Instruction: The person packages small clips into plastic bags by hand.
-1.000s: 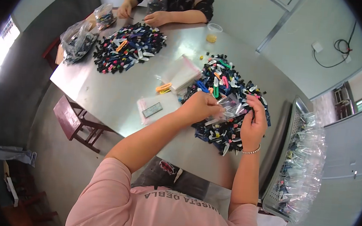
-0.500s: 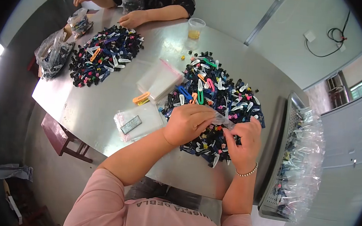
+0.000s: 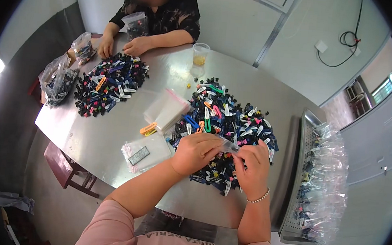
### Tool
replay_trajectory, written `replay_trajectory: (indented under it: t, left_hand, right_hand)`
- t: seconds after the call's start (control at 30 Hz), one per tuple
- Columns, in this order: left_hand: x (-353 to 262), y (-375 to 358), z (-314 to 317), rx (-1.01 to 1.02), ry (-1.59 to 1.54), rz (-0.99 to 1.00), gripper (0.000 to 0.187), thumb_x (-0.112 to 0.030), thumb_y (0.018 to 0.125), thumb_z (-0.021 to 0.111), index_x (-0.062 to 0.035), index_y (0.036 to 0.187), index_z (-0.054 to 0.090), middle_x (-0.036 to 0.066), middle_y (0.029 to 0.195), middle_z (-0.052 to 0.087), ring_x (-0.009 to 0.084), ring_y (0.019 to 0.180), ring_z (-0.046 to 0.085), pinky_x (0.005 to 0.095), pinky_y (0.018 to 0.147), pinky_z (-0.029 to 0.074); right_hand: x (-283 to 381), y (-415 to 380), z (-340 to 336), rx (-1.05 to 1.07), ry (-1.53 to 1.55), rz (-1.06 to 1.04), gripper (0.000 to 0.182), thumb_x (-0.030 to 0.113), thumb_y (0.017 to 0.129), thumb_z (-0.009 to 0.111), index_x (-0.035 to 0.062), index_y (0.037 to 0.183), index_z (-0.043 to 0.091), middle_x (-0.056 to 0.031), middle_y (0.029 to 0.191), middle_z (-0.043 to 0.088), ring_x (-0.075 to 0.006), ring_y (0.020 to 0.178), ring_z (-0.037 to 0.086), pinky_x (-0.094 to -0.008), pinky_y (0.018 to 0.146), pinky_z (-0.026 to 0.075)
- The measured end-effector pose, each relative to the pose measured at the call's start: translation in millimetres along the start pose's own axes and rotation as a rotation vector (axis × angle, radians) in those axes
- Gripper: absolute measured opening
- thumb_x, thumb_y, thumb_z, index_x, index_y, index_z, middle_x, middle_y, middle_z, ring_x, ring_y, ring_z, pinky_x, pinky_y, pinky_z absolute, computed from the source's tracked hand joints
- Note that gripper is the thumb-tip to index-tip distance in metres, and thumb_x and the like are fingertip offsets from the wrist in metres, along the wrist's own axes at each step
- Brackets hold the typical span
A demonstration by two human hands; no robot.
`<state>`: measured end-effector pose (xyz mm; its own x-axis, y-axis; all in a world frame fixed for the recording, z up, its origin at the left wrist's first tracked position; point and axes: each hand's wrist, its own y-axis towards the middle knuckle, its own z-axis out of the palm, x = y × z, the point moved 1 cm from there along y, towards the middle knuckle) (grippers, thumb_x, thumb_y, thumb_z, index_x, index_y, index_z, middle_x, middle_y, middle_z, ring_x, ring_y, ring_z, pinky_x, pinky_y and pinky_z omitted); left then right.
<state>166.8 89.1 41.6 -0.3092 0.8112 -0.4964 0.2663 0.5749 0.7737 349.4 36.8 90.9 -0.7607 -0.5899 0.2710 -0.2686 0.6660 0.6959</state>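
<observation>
A small clear plastic bag (image 3: pixel 228 146) is stretched between my two hands, above a heap of hair clips and small dark claw clips (image 3: pixel 240 119). My left hand (image 3: pixel 196 153) is closed on the bag's left end, fingers bent over it. At the other end, my right hand (image 3: pixel 252 167) pinches the bag between thumb and fingers; a beaded bracelet circles that wrist. Whatever the bag contains is hard to make out. Left of the heap lie a stack of clear bags (image 3: pixel 166 112), an orange snap clip (image 3: pixel 148 128) and more flat bags (image 3: pixel 158 148) under a small greyish block (image 3: pixel 138 155).
Across the metal table (image 3: pixel 96 148), a person (image 3: pixel 175 15) has both hands at a second clip heap (image 3: pixel 110 84). A plastic cup (image 3: pixel 200 55) stands near the far edge. Filled bags line a metal tray (image 3: pixel 297 178) at right; bulging bags (image 3: pixel 57 82) sit at left.
The view has tilted up, so the table sits lower in frame. The other person's raised hand has come down to their heap. My hands keep the same hold on the bag.
</observation>
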Motion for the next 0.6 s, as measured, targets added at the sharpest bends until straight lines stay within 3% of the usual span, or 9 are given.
replay_trajectory:
  t: [0.3,0.37,0.47,0.6]
  left_hand:
    - [1,2,-1,0.003,0.005,-0.045,0.011,-0.003,0.077,0.072,-0.0004,0.088,0.070,0.012,0.090,0.071,0.0272,0.083,0.069,0.0342,0.074,0.056]
    - [0,2,-2,0.017,0.008,-0.045,0.011,-0.003,0.078,0.071,-0.0002,0.088,0.070,0.012,0.088,0.071,0.0274,0.082,0.069,0.0341,0.074,0.056]
    - [-3,2,-3,0.025,0.021,-0.053,0.009,-0.003,0.078,0.071,0.0004,0.087,0.070,0.012,0.087,0.070,0.0275,0.080,0.069,0.0338,0.072,0.056]
    - [-1,-1,-3,0.046,-0.020,-0.108,0.008,-0.002,0.078,0.071,-0.0002,0.086,0.070,0.012,0.086,0.070,0.0276,0.078,0.069,0.0339,0.070,0.056]
  right_hand:
    - [2,-2,4,0.031,0.092,0.037,0.016,-0.002,0.074,0.070,0.0064,0.083,0.060,-0.0059,0.092,0.067,-0.0221,0.078,0.064,-0.0484,0.099,0.042]
    - [8,4,4,-0.072,-0.018,-0.051,0.017,-0.002,0.074,0.071,0.0060,0.082,0.058,-0.0054,0.085,0.064,-0.0226,0.072,0.062,-0.0464,0.097,0.045]
    - [3,-4,7,-0.118,0.051,0.045,0.017,-0.004,0.073,0.071,0.0058,0.082,0.060,-0.0075,0.086,0.066,-0.0232,0.072,0.064,-0.0443,0.094,0.047]
    - [2,-5,7,-0.106,0.067,0.013,0.019,-0.004,0.072,0.072,0.0053,0.083,0.060,-0.0063,0.083,0.065,-0.0233,0.073,0.064,-0.0438,0.091,0.050]
